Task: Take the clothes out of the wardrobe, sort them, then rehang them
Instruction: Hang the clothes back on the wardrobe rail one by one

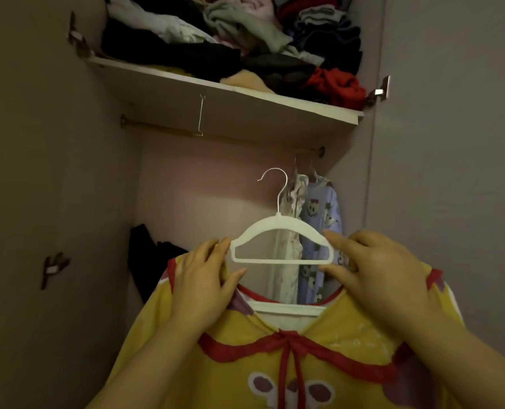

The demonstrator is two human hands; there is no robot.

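Observation:
A yellow garment with red trim and a cartoon print hangs in front of me, its neckline held up by both hands. Above the neckline sits a white plastic hanger with a metal hook, its ends between my fingers. My left hand grips the garment's left shoulder and touches the hanger's left end. My right hand pinches the hanger's right end together with the right shoulder. Behind them runs the wardrobe rail.
Two garments hang at the rail's right end: a cream one and a light blue printed one. A lone wire hook hangs on the rail. The shelf above holds a heap of crumpled clothes. Dark clothing lies low at the left.

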